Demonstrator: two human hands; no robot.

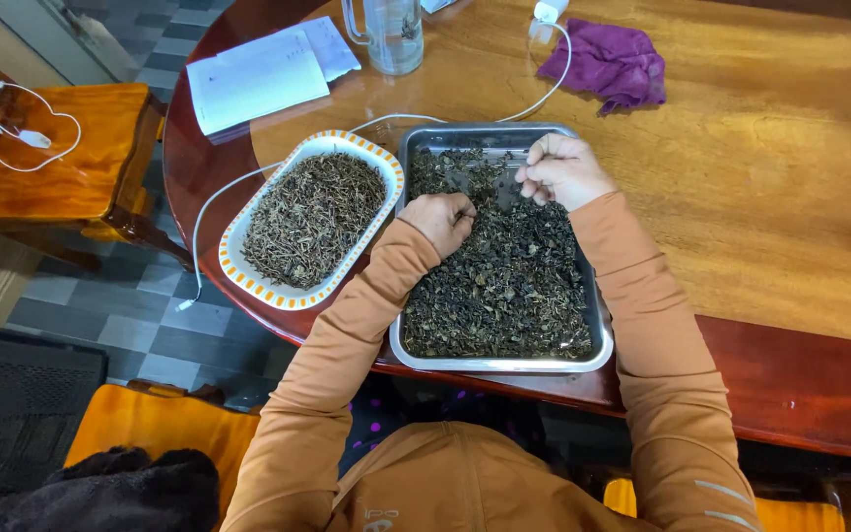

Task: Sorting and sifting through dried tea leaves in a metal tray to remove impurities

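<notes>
Sorting step: both hands over steel tray [598, 345] of dark dried leaves [504, 286]. Left hand [442, 219] clenched on leaves, right hand [563, 169] pinching bits at far end. Next move needs carry left to orange-rimmed dish [248, 271].

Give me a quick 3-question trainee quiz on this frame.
1. True or false: both hands, left hand and right hand, are over the metal tray.
2. Which dish sits beside the tray on the person's left? A) white dish with an orange-patterned rim B) glass bowl C) black pan
3. What lies on the wooden table beyond the tray, on the right?

Key: 1 true. 2 A, the oval dish of dried stems. 3 A crumpled purple cloth.
</notes>
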